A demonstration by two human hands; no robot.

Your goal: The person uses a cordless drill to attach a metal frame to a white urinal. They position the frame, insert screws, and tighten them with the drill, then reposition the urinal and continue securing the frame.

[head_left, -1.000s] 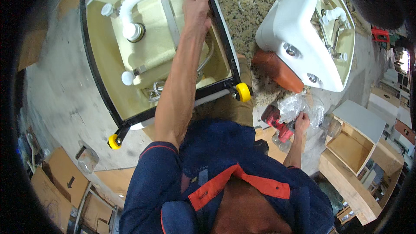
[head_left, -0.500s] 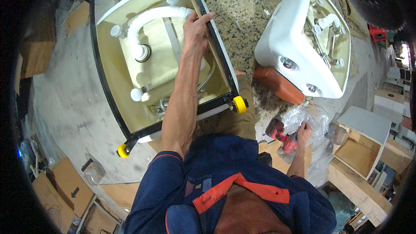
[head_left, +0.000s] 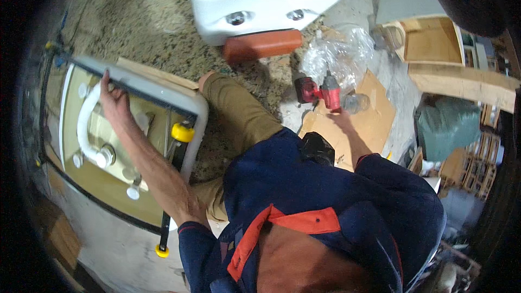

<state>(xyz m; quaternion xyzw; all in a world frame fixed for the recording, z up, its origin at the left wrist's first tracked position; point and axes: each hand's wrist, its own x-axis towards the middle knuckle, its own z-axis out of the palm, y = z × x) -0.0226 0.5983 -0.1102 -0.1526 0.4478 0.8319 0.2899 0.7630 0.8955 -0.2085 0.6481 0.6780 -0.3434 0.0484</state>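
On the left lies an upturned white tub, its hollow underside holding a bent white corrugated hose and small round feet. A black metal frame with yellow wheels surrounds it. Over the frame's far bar, my left hand has its fingers closed, one fingertip reaching past the edge. My right hand is at the rear end of a red and black cordless drill; its fingers are blurred and partly hidden, so the grip cannot be made out.
Ahead stands another white tub with two chrome fittings, beside a brown padded cushion. Clear plastic wrap and flat cardboard lie near the drill. An open wooden box and a timber beam stand right.
My view has swung right, so the tubs appear farther left. My right hand has moved from beside the drill's chuck to its rear. My left hand remains at the frame bar.
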